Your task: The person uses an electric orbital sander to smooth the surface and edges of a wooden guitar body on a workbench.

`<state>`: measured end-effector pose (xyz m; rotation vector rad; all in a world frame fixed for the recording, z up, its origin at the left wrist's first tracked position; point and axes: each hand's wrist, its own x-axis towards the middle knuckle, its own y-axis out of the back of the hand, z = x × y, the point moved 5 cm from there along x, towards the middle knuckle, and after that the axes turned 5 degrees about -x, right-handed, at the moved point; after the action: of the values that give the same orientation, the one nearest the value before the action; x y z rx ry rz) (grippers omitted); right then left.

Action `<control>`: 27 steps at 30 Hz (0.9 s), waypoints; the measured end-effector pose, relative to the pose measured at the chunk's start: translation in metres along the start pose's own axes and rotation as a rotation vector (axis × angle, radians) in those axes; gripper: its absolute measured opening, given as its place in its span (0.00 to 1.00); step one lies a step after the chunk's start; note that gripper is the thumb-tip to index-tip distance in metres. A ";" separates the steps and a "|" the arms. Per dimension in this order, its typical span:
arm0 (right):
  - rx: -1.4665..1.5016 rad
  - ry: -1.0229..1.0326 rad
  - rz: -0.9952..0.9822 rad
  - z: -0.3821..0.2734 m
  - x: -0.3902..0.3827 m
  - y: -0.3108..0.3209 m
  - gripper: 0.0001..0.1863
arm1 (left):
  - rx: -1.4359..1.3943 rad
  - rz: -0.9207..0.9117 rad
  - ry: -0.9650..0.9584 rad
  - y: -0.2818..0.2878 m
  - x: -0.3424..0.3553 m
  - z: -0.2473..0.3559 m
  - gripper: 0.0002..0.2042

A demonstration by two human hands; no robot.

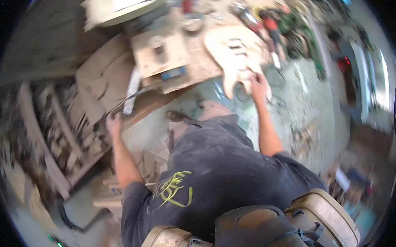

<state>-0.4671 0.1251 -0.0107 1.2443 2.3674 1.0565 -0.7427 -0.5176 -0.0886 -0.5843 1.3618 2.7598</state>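
My left hand (114, 122), closed, holds the near end of a long, thin dark tool (132, 96) that reaches toward the bench; blur hides its exact kind. My right hand (259, 84) grips one horn of a pale, unfinished wooden electric guitar body (232, 44). Pickup slots are cut through the middle of the body. It rests on the bench edge, its horned end sticking out toward me. A whitish flat strip (131, 91) lies beside the thin tool.
On the workbench (204, 70) stand a wooden box (177, 49) with a cup (157, 45) on it, and red and green tools (271, 25). At left, a wooden-framed bin (44, 139) holds many offcuts. A round pale stand (118, 12) is at the far side.
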 end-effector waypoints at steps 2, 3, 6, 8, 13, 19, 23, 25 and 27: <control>0.024 -0.075 -0.070 -0.005 0.010 0.004 0.15 | -0.098 -0.012 0.147 -0.014 -0.019 -0.050 0.31; -0.092 -0.012 -0.058 -0.010 0.011 0.013 0.18 | -0.060 0.034 -0.045 -0.037 -0.041 -0.045 0.29; -0.017 0.034 -0.208 0.001 0.036 0.010 0.23 | -0.149 0.044 0.130 -0.092 -0.112 -0.092 0.31; -0.060 0.184 -0.288 0.003 0.057 0.004 0.23 | -0.074 0.035 0.339 -0.131 -0.170 -0.101 0.33; -0.087 0.524 -0.461 -0.023 0.125 -0.011 0.23 | -0.254 0.221 0.570 -0.198 -0.352 -0.077 0.32; 0.077 0.876 -0.638 -0.114 0.107 -0.034 0.20 | -0.340 0.268 0.730 -0.332 -0.628 -0.069 0.30; 0.289 1.147 -0.785 -0.172 0.015 -0.044 0.16 | -0.337 0.186 1.126 -0.389 -0.791 -0.050 0.25; 0.382 1.261 -0.980 -0.195 -0.055 -0.045 0.16 | -0.068 0.473 1.186 -0.450 -0.906 -0.052 0.26; 0.452 1.385 -1.031 -0.194 -0.100 -0.026 0.16 | -0.359 0.495 1.361 -0.493 -0.950 -0.046 0.30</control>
<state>-0.5262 -0.0575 0.0972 -1.1787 3.4644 1.0793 0.2401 -0.0999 -0.1745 -2.8122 1.0590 2.9008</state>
